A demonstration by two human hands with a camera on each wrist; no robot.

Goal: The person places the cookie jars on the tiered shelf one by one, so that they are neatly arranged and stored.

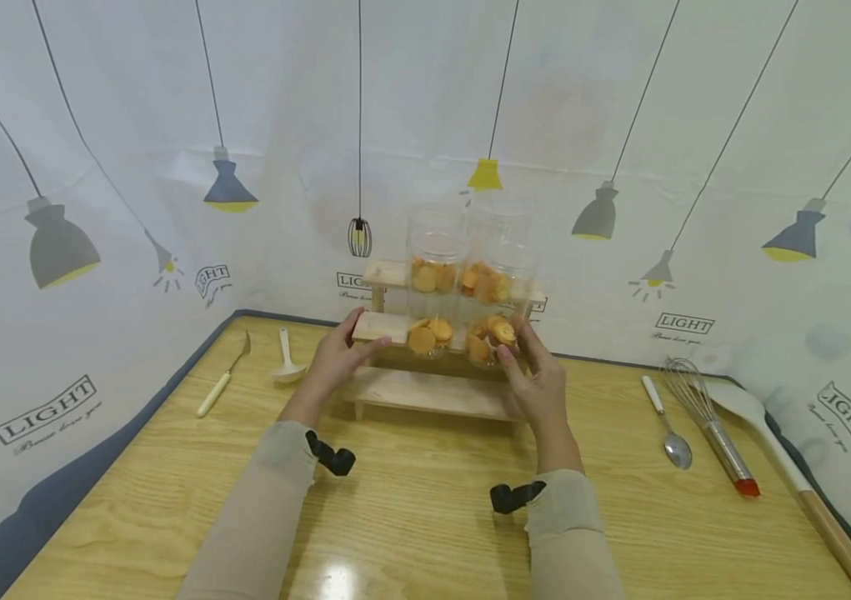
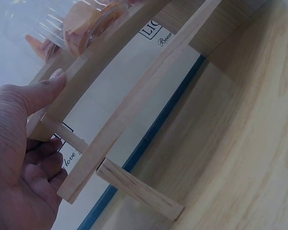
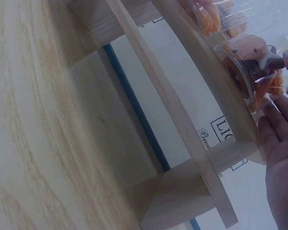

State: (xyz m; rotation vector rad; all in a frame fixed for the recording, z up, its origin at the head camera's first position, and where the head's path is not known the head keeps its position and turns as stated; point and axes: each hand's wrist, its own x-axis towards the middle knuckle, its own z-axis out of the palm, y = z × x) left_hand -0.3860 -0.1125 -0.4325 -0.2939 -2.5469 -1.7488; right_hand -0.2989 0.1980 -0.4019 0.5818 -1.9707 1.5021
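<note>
at the back of the wooden worktop [image 1: 425, 517], against the lamp-printed backdrop [image 1: 95, 167], a three-tier wooden step rack [image 1: 433, 392] is stood, and four clear plastic jars of orange biscuits are carried on its two upper tiers. the front right jar [image 1: 491, 337] on the middle tier is held by the right hand [image 1: 538, 375]: its thumb and fingers [image 1: 509, 360] are curled round the lower part of the jar, as seen from the head view; in the right wrist view only the fingertips and palm edge are shown beside the jar's base. the front left jar [image 1: 431, 333] is stood just beside it on the same tier, untouched. the left end of the middle shelf [image 1: 376, 327] is steadied by the left hand [image 1: 335, 358], with the thumb [image 2: 43, 91] laid on the board's front edge and the other fingers curled beneath it. two more jars [image 1: 470, 267] are set on the top tier behind.

to the left of the rack, a knife [image 1: 221, 379] and a white ladle [image 1: 287, 358] are laid on the worktop. to the right, well apart from the rack, a metal spoon [image 1: 668, 425], a whisk [image 1: 706, 421] and a wooden-handled spatula [image 1: 785, 467] are laid side by side.
</note>
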